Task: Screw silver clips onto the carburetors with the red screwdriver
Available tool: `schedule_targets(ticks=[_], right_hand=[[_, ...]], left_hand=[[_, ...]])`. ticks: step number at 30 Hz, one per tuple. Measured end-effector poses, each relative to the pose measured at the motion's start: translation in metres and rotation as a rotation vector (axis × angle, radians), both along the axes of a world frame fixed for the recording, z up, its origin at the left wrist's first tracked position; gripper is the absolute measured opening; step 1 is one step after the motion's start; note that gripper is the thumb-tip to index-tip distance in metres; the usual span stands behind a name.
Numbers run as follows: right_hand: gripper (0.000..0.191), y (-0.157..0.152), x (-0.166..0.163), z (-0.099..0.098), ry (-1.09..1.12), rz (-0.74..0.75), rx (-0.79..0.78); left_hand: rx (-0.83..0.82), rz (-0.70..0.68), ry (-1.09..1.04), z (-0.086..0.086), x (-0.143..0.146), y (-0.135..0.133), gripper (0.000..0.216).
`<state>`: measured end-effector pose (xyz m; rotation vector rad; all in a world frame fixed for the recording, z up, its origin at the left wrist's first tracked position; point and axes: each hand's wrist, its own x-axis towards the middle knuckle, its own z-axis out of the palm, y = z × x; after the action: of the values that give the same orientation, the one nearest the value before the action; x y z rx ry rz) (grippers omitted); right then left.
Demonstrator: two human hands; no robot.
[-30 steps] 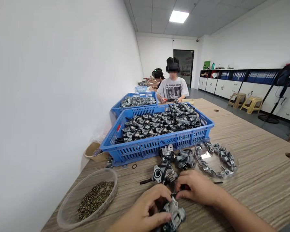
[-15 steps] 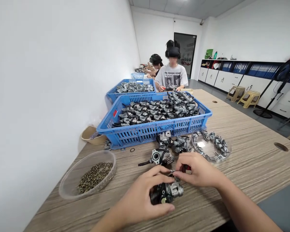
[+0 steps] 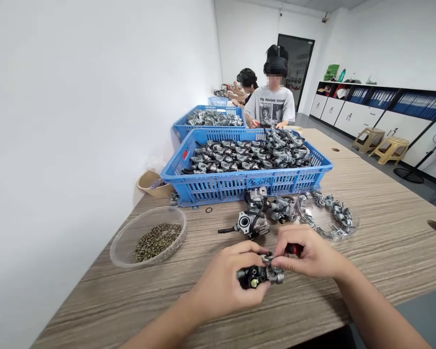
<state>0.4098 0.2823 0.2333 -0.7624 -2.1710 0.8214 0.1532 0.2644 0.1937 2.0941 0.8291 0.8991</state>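
Note:
My left hand (image 3: 227, 281) is closed around a small black and silver carburetor (image 3: 260, 276), holding it just above the wooden table (image 3: 385, 242). My right hand (image 3: 310, 257) is closed on a red-handled tool (image 3: 294, 248), its fingertips pinched at the top of the carburetor. Several more carburetors (image 3: 252, 224) lie on the table just beyond my hands. To the left stands a clear bowl of small brass screws (image 3: 150, 237), and to the right a clear dish with metal parts (image 3: 330, 215).
A blue crate (image 3: 247, 184) heaped with carburetors stands behind the loose ones, with a second blue crate (image 3: 210, 118) farther back. A person in a grey T-shirt (image 3: 272, 104) and others sit at the far end. A brown paper tray (image 3: 150, 183) rests by the white wall. Stools and cabinets stand at right.
The carburetor has been turned in my left hand and lifted slightly. My view has tilted down and shifted, so the crates sit higher and farther right in the picture.

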Motion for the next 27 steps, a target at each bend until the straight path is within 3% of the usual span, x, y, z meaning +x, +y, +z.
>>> schedule_targets(ticks=[3,7,12,17,23,27], right_hand=[[0.018,0.003,-0.001,-0.003,0.029,0.055,-0.035],[0.01,0.005,0.0,-0.005,0.067,0.154,-0.113],[0.008,0.004,0.001,-0.005,0.089,0.226,-0.145],[0.012,0.01,0.003,-0.002,0.034,0.253,-0.084],[0.012,0.014,0.002,0.007,0.019,0.386,0.006],[0.01,0.01,0.0,0.006,0.013,0.368,0.002]], left_hand=[[0.126,0.003,-0.085,-0.007,0.001,0.002,0.017],[0.226,0.045,-0.143,-0.013,0.002,0.003,0.027],[0.306,-0.042,-0.113,-0.013,0.0,0.008,0.023],[0.438,-0.1,-0.082,-0.013,0.0,0.009,0.037],[0.438,-0.186,-0.14,-0.015,0.001,0.017,0.01],[0.465,-0.265,-0.157,-0.017,-0.002,0.025,0.017]])
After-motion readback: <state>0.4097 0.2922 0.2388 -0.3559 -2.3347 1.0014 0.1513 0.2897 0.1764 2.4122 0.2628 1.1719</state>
